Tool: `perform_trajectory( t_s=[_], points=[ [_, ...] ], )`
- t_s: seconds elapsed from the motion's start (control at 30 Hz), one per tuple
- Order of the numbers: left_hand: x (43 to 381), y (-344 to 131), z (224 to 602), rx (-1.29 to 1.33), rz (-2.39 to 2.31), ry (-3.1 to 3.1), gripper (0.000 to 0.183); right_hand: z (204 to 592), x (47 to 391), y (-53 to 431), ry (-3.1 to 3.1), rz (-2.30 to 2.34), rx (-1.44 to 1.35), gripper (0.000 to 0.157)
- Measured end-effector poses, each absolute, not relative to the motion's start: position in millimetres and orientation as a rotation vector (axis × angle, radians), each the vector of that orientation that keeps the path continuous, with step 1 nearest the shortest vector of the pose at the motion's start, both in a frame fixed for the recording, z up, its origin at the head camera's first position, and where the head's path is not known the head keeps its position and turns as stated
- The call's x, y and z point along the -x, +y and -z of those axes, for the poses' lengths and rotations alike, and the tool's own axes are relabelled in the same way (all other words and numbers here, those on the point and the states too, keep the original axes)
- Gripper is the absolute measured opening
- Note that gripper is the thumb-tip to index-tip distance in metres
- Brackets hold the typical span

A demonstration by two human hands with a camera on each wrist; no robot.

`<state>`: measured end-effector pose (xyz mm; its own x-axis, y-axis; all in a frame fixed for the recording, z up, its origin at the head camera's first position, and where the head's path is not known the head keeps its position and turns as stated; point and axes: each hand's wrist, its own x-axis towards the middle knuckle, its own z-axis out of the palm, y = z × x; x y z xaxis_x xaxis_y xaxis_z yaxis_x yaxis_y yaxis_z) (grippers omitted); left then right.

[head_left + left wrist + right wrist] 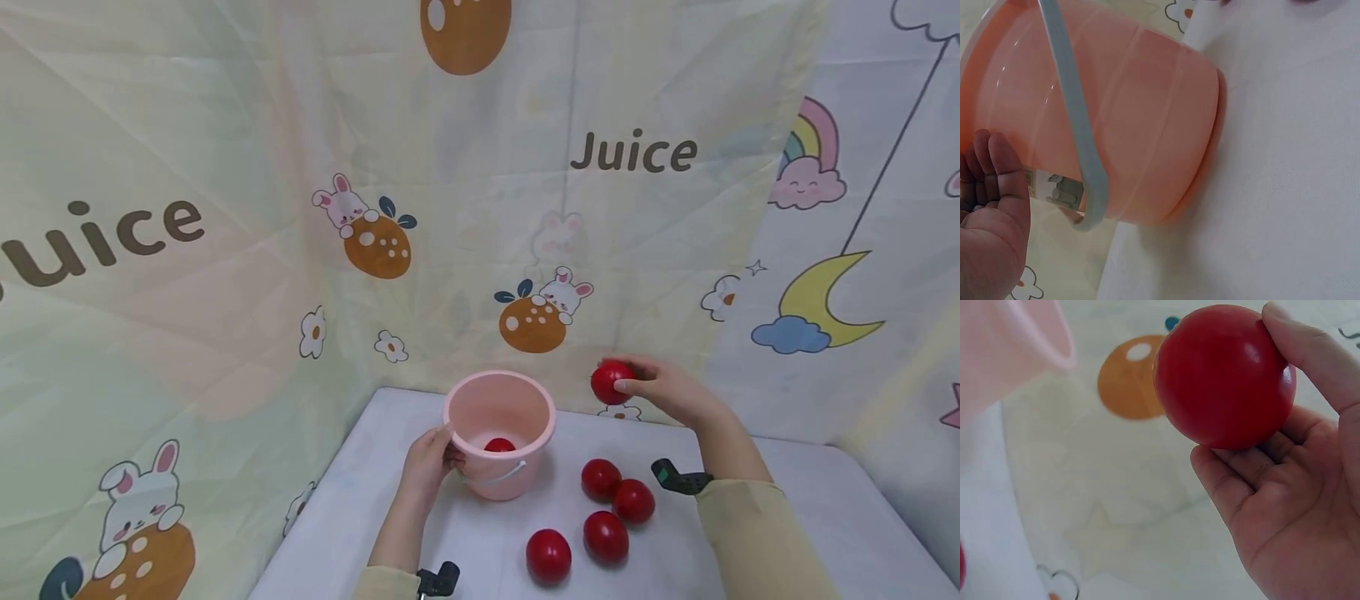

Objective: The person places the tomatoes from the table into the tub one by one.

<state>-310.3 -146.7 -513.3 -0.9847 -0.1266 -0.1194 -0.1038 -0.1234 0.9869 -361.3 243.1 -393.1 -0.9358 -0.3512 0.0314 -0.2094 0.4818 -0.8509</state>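
Observation:
A pink bucket (501,475) with a pale grey handle (1075,112) stands upright on the table. My left hand (429,460) grips its rim at the near left side. In the left wrist view, that hand's fingers (1004,153) lie along the bucket wall. One red ball (499,445) shows inside the bucket. To the right of the bucket and above the table, my right hand (667,390) holds another glossy red ball (1225,378) between thumb and fingers. It is apart from the bucket.
Several more red balls lie on the white table (457,550), right of and in front of the bucket; one red ball (548,557) is nearest the front. Printed cloth (465,208) hangs behind and at the left. Each wrist wears a black strap-on device (678,477).

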Motion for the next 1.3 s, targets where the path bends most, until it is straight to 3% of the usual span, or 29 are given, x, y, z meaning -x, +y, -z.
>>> perform_trajectory(
  t_s=[0.43,0.67,0.97,1.3],
  points=[
    [312.7,-154.1,511.8,-0.288,2.315,-2.11,0.048,362.6,392.5,169.3,2.523,1.386,0.476,0.072],
    [311.9,-156.2,509.5,-0.308,2.308,-2.117,0.044,363.7,402.8,135.0,2.509,1.318,0.511,0.066],
    [312.5,-153.2,512.1,-0.276,2.327,-2.104,0.053,366.5,414.7,107.8,2.482,1.257,0.512,0.058],
    [313.2,-150.1,514.9,-0.259,2.329,-2.105,0.05,391.6,428.3,77.0,2.244,1.31,0.542,0.047]
  ],
)
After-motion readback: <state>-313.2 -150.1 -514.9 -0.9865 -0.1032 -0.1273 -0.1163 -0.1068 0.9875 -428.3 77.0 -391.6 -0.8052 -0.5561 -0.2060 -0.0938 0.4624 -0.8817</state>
